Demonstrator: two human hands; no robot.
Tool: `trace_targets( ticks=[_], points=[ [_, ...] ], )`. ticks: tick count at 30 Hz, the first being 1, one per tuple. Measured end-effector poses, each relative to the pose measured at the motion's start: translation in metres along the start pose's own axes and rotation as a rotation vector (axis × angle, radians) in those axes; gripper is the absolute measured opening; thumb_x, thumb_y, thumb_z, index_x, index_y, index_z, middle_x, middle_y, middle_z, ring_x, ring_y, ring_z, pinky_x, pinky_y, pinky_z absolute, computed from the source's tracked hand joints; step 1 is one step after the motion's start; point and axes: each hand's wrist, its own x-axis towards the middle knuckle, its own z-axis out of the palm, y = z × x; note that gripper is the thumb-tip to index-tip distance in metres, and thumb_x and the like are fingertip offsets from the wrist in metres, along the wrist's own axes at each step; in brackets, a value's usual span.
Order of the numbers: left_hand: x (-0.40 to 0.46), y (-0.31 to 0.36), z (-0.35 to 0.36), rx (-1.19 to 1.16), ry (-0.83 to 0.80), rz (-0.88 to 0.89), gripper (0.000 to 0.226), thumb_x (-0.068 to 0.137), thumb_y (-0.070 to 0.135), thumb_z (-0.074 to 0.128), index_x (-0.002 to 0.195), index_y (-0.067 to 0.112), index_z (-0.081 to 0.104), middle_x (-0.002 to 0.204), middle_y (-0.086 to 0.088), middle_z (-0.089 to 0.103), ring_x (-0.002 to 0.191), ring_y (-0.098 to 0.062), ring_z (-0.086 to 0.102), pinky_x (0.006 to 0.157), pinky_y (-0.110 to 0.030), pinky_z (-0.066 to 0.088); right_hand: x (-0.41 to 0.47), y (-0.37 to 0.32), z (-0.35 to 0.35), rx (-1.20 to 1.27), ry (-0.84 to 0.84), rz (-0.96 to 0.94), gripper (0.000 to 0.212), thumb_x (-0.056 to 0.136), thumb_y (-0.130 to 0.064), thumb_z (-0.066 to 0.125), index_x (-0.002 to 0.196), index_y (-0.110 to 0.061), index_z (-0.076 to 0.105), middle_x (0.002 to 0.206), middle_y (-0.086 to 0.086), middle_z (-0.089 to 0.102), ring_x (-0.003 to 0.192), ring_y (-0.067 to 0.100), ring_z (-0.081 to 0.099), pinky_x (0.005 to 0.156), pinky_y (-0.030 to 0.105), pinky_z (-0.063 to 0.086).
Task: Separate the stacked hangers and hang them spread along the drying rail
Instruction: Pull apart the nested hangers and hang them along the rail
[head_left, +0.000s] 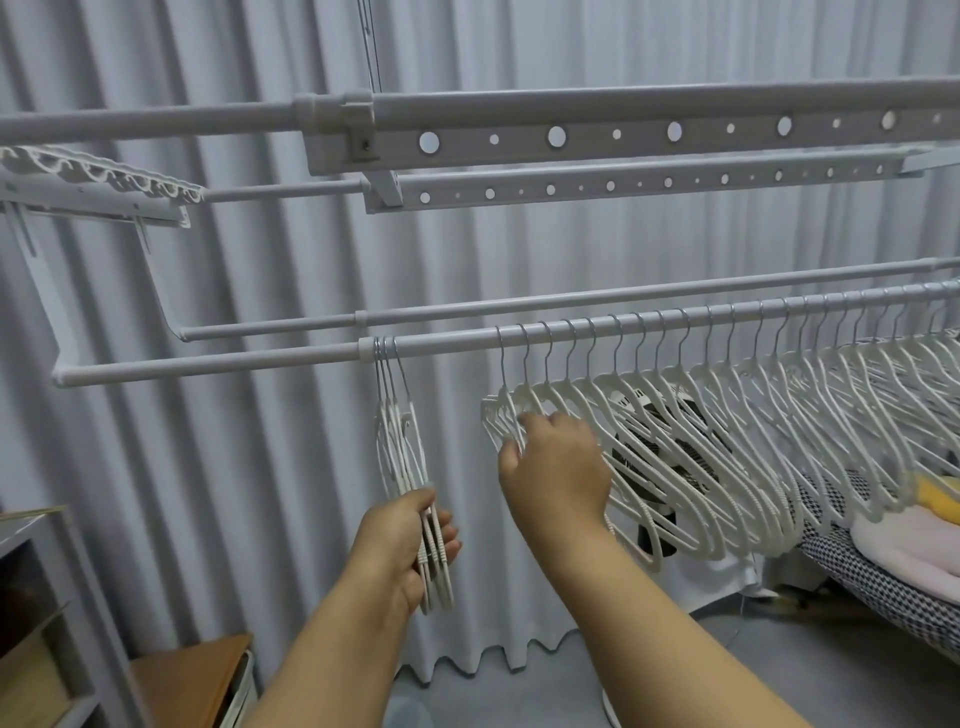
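A small stack of white hangers (397, 441) hangs bunched from the grey drying rail (218, 364), their hooks pressed together. My left hand (402, 545) is closed around the lower ends of this stack. To the right, several white hangers (727, 441) hang spread along the same rail, reaching off to the far right. My right hand (553, 467) grips the shoulder of the leftmost hanger (506, 410) of that spread row. A gap of bare rail lies between the stack and the row.
A second thinner rail (519, 304) runs just behind, and two perforated bars (571, 135) sit overhead. Grey curtains fill the background. A dark fan (654, 447) stands behind the hangers. Wooden furniture (187, 675) is at lower left, patterned bedding (883, 582) at lower right.
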Motion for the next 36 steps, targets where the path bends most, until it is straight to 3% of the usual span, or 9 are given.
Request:
trace_targets(
  ticks=[2, 6, 9, 11, 16, 18, 22, 30, 36],
  points=[
    [-0.002, 0.0, 0.001, -0.01, -0.002, -0.002, 0.028, 0.097, 0.02, 0.057, 0.081, -0.003, 0.057, 0.067, -0.014, 0.056, 0.053, -0.021, 0.057, 0.038, -0.023, 0.049, -0.002, -0.008, 0.0, 0.131, -0.008, -0.007, 0.033, 0.094, -0.034, 0.046, 0.121, -0.023, 0.061, 0.114, -0.001, 0.063, 0.109, 0.02, 0.053, 0.075, 0.03, 0.042],
    [-0.005, 0.002, 0.002, -0.028, -0.008, -0.016, 0.023, 0.095, 0.019, 0.06, 0.09, -0.004, 0.058, 0.073, -0.017, 0.061, 0.059, -0.023, 0.062, 0.038, -0.023, 0.05, 0.0, -0.018, 0.011, 0.453, -0.29, 0.131, 0.028, 0.094, -0.038, 0.047, 0.107, -0.019, 0.064, 0.097, -0.001, 0.069, 0.087, 0.019, 0.061, 0.07, 0.029, 0.046],
    [-0.005, 0.002, 0.001, -0.043, -0.025, -0.022, 0.02, 0.094, 0.017, 0.061, 0.089, -0.003, 0.062, 0.069, -0.016, 0.065, 0.054, -0.022, 0.065, 0.04, -0.024, 0.051, 0.003, -0.026, 0.025, 0.677, -0.481, 0.28, 0.021, 0.092, -0.035, 0.052, 0.088, -0.017, 0.061, 0.086, 0.005, 0.07, 0.086, 0.028, 0.067, 0.081, 0.045, 0.056],
    [-0.006, 0.003, 0.002, -0.039, -0.068, -0.022, 0.02, 0.093, 0.016, 0.06, 0.083, -0.001, 0.066, 0.06, -0.012, 0.066, 0.05, -0.019, 0.065, 0.046, -0.026, 0.051, 0.008, -0.032, 0.034, 0.786, -0.574, 0.404, 0.02, 0.091, -0.029, 0.055, 0.079, -0.014, 0.059, 0.075, 0.007, 0.067, 0.078, 0.031, 0.067, 0.085, 0.047, 0.056],
    [-0.006, 0.004, 0.0, -0.034, -0.128, -0.003, 0.021, 0.093, 0.018, 0.06, 0.084, 0.0, 0.067, 0.058, -0.01, 0.068, 0.048, -0.017, 0.067, 0.058, -0.03, 0.049, 0.02, -0.044, 0.04, 0.886, -0.709, 0.598, 0.019, 0.091, -0.025, 0.06, 0.091, -0.006, 0.061, 0.063, 0.006, 0.057, 0.052, 0.018, 0.053, 0.055, 0.024, 0.044],
    [-0.006, 0.004, 0.0, -0.032, -0.138, 0.006, 0.019, 0.094, 0.017, 0.06, 0.088, 0.0, 0.066, 0.06, -0.012, 0.069, 0.05, -0.018, 0.067, 0.058, -0.03, 0.05, 0.021, -0.046, 0.039, 0.902, -0.723, 0.602, 0.018, 0.089, -0.022, 0.064, 0.095, -0.005, 0.064, 0.064, 0.006, 0.058, 0.051, 0.017, 0.054, 0.052, 0.022, 0.041],
    [-0.008, 0.005, -0.001, -0.022, -0.105, 0.016, 0.017, 0.094, 0.015, 0.059, 0.087, -0.001, 0.063, 0.071, -0.019, 0.068, 0.063, -0.027, 0.066, 0.059, -0.034, 0.054, 0.02, -0.04, 0.048, 0.894, -0.612, 0.517, 0.015, 0.087, -0.012, 0.064, 0.102, -0.011, 0.06, 0.074, 0.007, 0.063, 0.065, 0.02, 0.059, 0.062, 0.029, 0.047],
    [-0.003, 0.003, -0.004, -0.076, -0.045, 0.016, 0.025, 0.101, 0.016, 0.046, 0.081, 0.002, 0.052, 0.06, -0.01, 0.043, 0.048, -0.017, 0.041, 0.037, -0.018, 0.039, 0.016, -0.019, 0.051, 0.857, -0.433, 0.43, 0.036, 0.09, -0.01, 0.051, 0.124, -0.02, 0.057, 0.071, 0.005, 0.065, 0.055, 0.015, 0.058, 0.051, 0.024, 0.046],
    [-0.007, 0.004, -0.004, -0.048, -0.035, 0.044, 0.026, 0.101, 0.015, 0.045, 0.081, 0.0, 0.054, 0.062, -0.011, 0.044, 0.051, -0.018, 0.041, 0.036, -0.016, 0.037, 0.018, -0.01, 0.054, 0.805, -0.367, 0.426, 0.04, 0.088, -0.012, 0.049, 0.126, -0.022, 0.057, 0.07, 0.006, 0.067, 0.061, 0.022, 0.064, 0.071, 0.04, 0.059]
  ],
)
